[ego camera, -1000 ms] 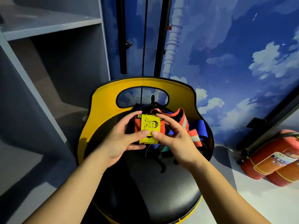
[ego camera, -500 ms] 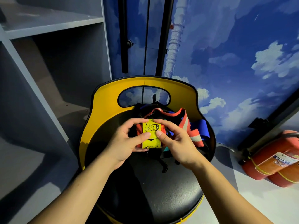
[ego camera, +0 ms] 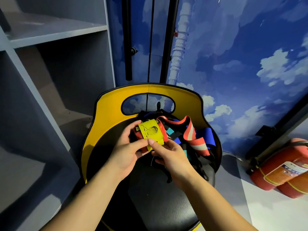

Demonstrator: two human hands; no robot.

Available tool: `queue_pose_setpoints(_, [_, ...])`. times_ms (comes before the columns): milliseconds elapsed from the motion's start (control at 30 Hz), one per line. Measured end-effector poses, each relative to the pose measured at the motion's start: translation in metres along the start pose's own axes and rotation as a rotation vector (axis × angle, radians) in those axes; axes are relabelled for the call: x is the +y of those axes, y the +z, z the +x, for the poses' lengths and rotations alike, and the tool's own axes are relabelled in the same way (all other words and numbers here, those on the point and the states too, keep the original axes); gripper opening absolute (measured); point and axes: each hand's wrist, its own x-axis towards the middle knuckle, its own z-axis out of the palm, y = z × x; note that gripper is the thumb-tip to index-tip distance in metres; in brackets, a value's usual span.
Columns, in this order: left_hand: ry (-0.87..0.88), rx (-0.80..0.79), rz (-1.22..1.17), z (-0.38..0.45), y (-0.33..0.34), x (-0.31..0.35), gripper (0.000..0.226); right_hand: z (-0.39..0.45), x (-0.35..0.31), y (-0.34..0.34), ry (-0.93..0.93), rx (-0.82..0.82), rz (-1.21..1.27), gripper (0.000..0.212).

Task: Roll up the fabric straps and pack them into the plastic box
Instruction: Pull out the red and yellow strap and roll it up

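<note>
A rolled red strap with a yellow printed patch [ego camera: 150, 131] is held between both hands above a chair seat. My left hand [ego camera: 126, 152] cups its left side and underside, thumb pressed on the yellow end. My right hand [ego camera: 171, 154] pinches the lower yellow edge with thumb and fingers. Behind lies a tangled pile of loose straps [ego camera: 191, 135]: red with white stripes, blue, teal and black. No plastic box is in view.
The pile rests on a black chair seat [ego camera: 160, 197] with a yellow curved backrest [ego camera: 113, 104]. Grey shelving [ego camera: 50, 67] stands to the left. Two red fire extinguishers [ego camera: 283, 169] lie on the floor at right, against a blue cloud-painted wall.
Both hands have turned the roll, tilting the yellow patch and shifting it slightly left; my right thumb has moved down to the patch's lower edge.
</note>
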Motion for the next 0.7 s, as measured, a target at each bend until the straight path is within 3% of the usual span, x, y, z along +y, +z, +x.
queue_pose_setpoints(167, [0.044,-0.037,0.174,0.001,-0.013,0.003,0.050,0.005,0.005,-0.001,-0.082,0.009,0.140,0.044])
queue_pose_setpoints(300, [0.125,-0.003,0.397,0.005,-0.030,0.009,0.054,0.015,0.008,-0.006,-0.163,0.017,0.086,0.061])
queue_pose_setpoints(500, [0.136,-0.095,0.584,0.005,-0.048,0.016,0.056,0.020,0.007,-0.016,-0.257,-0.016,-0.098,0.057])
queue_pose_setpoints(700, [0.150,-0.051,0.698,0.001,-0.068,0.012,0.063,0.022,0.013,-0.022,-0.338,-0.031,-0.369,0.060])
